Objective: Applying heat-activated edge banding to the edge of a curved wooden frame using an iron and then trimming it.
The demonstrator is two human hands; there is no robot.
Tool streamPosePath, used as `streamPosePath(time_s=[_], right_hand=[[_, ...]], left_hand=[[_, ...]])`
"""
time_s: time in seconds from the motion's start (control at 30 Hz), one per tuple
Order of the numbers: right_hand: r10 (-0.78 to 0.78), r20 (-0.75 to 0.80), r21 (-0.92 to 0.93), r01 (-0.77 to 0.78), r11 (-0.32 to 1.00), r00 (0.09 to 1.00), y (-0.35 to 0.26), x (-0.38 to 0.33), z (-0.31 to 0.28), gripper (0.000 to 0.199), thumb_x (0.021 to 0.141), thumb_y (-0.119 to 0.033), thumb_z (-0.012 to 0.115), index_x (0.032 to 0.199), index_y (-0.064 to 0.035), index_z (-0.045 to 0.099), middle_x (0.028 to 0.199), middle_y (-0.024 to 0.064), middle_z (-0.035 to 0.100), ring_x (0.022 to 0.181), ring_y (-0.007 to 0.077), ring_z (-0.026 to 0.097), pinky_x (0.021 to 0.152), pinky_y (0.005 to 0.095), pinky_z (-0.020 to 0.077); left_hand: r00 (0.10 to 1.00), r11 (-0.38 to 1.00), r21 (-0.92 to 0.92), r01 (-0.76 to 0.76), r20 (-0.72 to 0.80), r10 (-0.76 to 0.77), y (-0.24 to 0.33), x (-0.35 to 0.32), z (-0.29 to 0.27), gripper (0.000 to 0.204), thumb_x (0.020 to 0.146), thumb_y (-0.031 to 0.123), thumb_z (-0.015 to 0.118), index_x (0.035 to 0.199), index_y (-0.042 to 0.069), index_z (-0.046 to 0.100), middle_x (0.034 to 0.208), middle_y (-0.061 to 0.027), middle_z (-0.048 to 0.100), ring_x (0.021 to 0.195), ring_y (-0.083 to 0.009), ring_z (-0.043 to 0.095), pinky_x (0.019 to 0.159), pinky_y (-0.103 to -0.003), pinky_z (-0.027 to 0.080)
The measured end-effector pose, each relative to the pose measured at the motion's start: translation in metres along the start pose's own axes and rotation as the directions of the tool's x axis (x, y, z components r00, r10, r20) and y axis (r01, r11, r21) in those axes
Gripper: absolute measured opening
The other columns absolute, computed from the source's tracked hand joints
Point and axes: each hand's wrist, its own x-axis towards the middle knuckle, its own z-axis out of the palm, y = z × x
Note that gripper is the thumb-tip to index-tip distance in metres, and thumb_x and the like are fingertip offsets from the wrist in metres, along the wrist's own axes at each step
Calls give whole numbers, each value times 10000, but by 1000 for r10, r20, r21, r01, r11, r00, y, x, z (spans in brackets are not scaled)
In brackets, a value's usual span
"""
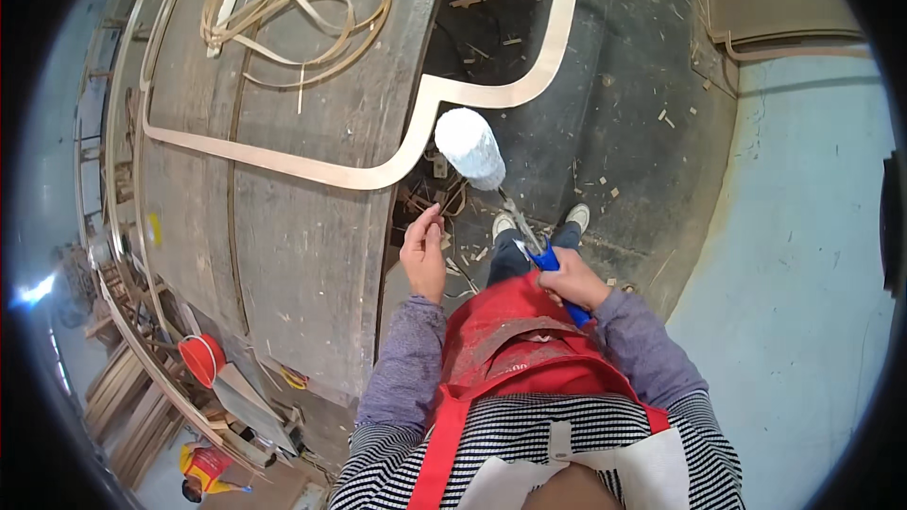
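Observation:
My right hand point(574, 279) is wrapped round the blue handle of a paint roller point(470, 148). The roller's fluffy white sleeve points up and away from me, over the table's edge. Close to that edge, my left hand point(423, 253) is raised with its fingers loosely bent and apart, and nothing shows in it. Just beyond the roller sleeve runs a pale wooden strip point(364, 177), bent into a stepped outline with rounded corners. Part of it lies on the grey worktable point(302, 255); the rest reaches past the table's edge on the right.
Looped thin strips point(368, 24) lie on the far part of the table. A red bucket point(201, 359) stands at the lower left, near stacked wooden boards point(142, 406). Another person point(203, 467) is farther off there. Wood scraps litter the dark floor point(652, 161).

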Motion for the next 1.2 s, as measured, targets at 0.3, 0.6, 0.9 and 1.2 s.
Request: streamPosePath(time_s=[0.3, 0.6, 0.9, 1.2], right_hand=[[21, 7, 76, -22, 997, 1000, -20, 4, 2, 123, 765, -42, 598, 829, -35, 494, 575, 23, 504, 435, 102, 473, 404, 270, 368], [80, -93, -158, -94, 983, 992, 10, -55, -38, 111, 762, -42, 597, 849, -21, 531, 579, 15, 523, 452, 96, 492, 418, 266, 375], [193, 16, -389, -172, 905, 981, -15, -49, -122, 120, 766, -15, 556, 883, -33, 535, 570, 5, 514, 446, 92, 476, 418, 260, 359], [224, 11, -557, -180, 811, 975, -67, -42, -204, 75, 765, -46, 585, 827, -12, 558, 614, -4, 530, 471, 86, 468, 438, 265, 373]], left_hand=[[995, 996, -70, 61, -76, -66, 3, -10, -5, 294, 933, 18, 508, 1201, 31, 628, 1028, -68, 620, 909, -120, 578, 812, -251, 464], [928, 899, 266, -349, -33, 370, 72, 2, 32, 418, 833, 153, 673, 1241, 81, 614, 1106, -123, 554, 1059, -272, 521, 906, -362, 417], [921, 714, 639, -286, -22, 388, 105, 3, 77, 502, 736, 328, 747, 1196, 154, 644, 1123, -120, 532, 1105, -319, 477, 951, -445, 362], [903, 907, 372, -196, -292, 315, 87, 10, 145, 456, 797, 255, 713, 1224, 122, 622, 1161, -130, 533, 1103, -309, 493, 949, -408, 387]])
